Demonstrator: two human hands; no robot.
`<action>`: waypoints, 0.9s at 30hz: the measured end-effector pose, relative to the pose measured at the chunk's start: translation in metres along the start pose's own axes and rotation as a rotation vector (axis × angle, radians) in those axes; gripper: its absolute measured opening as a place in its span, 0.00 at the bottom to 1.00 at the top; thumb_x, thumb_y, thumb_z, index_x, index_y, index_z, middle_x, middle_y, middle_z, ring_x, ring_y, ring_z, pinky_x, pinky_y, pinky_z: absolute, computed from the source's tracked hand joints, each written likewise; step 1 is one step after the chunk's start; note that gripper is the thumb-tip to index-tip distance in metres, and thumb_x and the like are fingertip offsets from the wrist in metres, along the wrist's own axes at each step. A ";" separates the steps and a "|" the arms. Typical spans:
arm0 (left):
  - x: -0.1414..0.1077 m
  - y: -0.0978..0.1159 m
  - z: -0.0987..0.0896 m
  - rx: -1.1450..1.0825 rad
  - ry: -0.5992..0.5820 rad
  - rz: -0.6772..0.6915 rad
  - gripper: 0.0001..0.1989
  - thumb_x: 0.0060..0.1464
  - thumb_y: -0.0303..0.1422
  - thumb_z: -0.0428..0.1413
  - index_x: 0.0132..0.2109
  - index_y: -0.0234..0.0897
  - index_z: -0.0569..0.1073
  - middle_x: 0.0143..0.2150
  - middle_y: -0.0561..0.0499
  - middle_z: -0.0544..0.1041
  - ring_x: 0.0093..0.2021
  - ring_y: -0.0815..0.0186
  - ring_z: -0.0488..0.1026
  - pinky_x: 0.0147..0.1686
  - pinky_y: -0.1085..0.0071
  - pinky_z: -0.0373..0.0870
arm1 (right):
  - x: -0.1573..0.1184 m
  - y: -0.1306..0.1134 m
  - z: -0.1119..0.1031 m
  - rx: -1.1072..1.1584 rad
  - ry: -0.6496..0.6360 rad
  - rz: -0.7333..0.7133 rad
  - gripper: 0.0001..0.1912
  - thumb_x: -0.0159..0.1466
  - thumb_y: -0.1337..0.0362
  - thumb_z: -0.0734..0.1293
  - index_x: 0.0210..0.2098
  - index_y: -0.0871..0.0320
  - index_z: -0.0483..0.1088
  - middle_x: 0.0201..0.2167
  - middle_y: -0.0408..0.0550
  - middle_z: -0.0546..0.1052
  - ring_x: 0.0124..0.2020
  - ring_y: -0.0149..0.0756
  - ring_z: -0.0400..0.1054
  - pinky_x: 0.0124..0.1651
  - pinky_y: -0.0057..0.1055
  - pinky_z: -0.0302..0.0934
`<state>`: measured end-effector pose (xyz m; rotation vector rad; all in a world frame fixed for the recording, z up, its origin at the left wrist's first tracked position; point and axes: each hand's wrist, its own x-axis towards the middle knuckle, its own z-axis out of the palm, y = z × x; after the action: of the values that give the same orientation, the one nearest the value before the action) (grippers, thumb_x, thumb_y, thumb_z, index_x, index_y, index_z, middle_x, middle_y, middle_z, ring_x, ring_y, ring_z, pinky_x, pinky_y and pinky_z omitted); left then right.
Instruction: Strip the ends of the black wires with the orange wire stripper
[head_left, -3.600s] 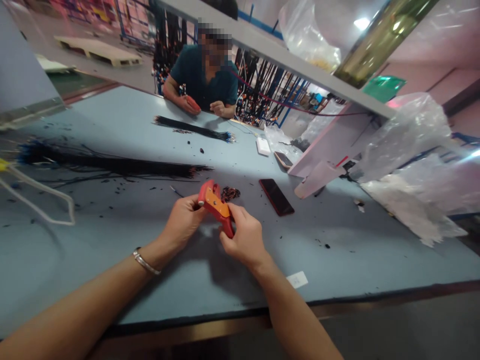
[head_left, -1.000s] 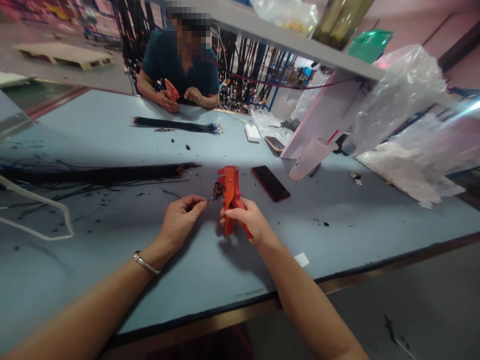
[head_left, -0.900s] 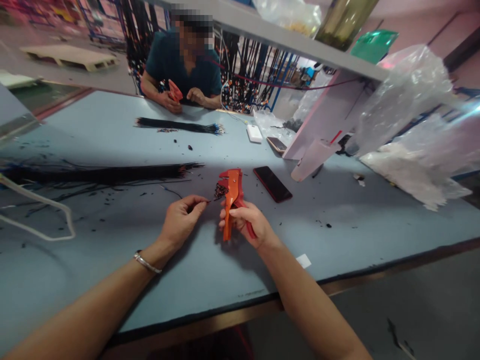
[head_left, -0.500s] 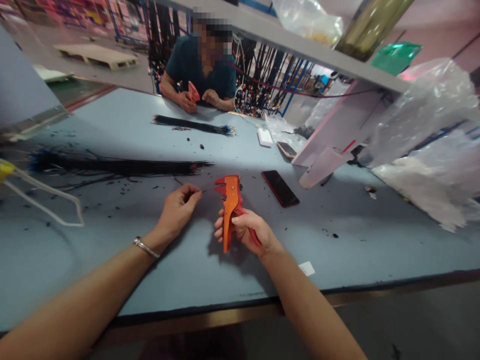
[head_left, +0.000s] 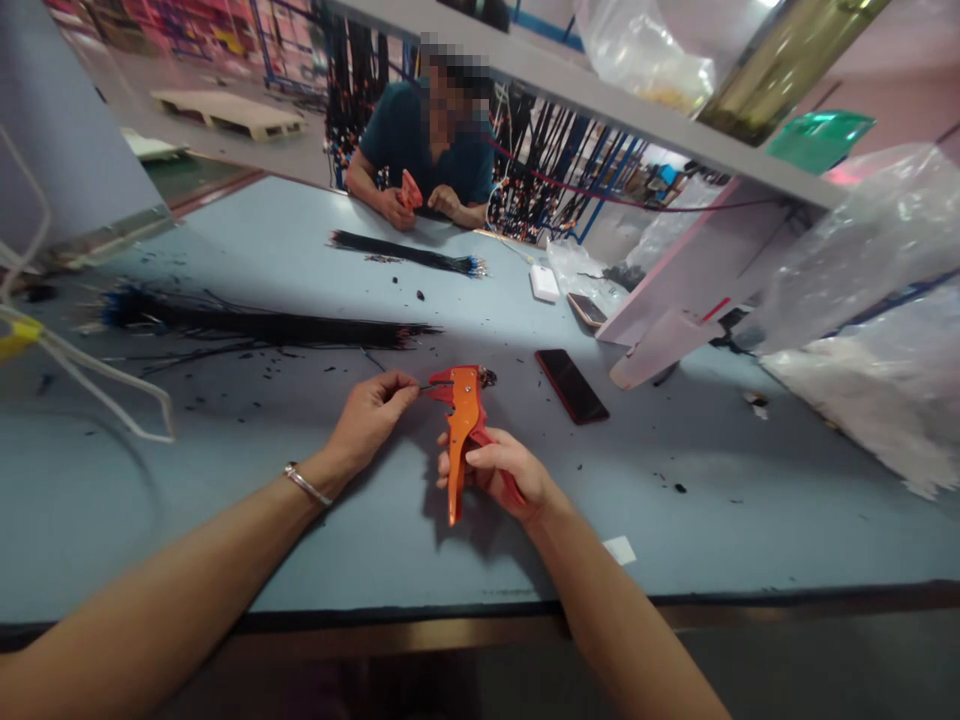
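Observation:
My right hand (head_left: 501, 468) is wrapped round the handles of an orange and red wire stripper (head_left: 466, 405), held with its jaws pointing left. Between thumb and forefinger, my left hand (head_left: 373, 412) pinches a thin black wire (head_left: 426, 387). The wire's end is at the mouth of the stripper's red jaws; whether it lies between them is too small to tell. A long bundle of black wires (head_left: 277, 326) lies on the table beyond my left hand, with blue parts at its left end.
Across the table (head_left: 360, 560) sits a person (head_left: 427, 150) holding a red tool, behind a smaller wire bundle (head_left: 405, 253). A dark phone (head_left: 571, 386), a cup (head_left: 664, 345) and plastic bags (head_left: 870, 370) lie to the right. A white wire frame (head_left: 112, 390) stands at left.
My left hand has moved right, bringing the black wire up to the jaws of the wire stripper. The whole view has shifted slightly. My right hand keeps its hold.

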<state>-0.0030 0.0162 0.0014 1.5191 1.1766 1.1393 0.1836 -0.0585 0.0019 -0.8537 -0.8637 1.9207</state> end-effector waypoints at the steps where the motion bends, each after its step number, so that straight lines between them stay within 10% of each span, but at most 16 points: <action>1: 0.000 0.000 0.000 -0.001 0.002 -0.004 0.11 0.48 0.40 0.56 0.29 0.36 0.72 0.25 0.55 0.70 0.29 0.67 0.64 0.31 0.73 0.60 | 0.000 0.000 0.000 -0.004 0.000 0.001 0.18 0.50 0.65 0.69 0.41 0.64 0.71 0.30 0.49 0.79 0.30 0.37 0.75 0.40 0.36 0.70; 27: -0.001 0.002 -0.001 0.073 -0.009 0.040 0.10 0.48 0.39 0.55 0.30 0.36 0.73 0.26 0.54 0.71 0.29 0.66 0.65 0.31 0.72 0.62 | -0.002 -0.003 0.002 -0.146 -0.020 -0.043 0.16 0.53 0.65 0.70 0.40 0.63 0.70 0.28 0.47 0.77 0.27 0.36 0.74 0.35 0.34 0.70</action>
<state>-0.0041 0.0146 0.0039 1.6079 1.1981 1.1259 0.1845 -0.0598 0.0060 -0.8955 -1.0367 1.8492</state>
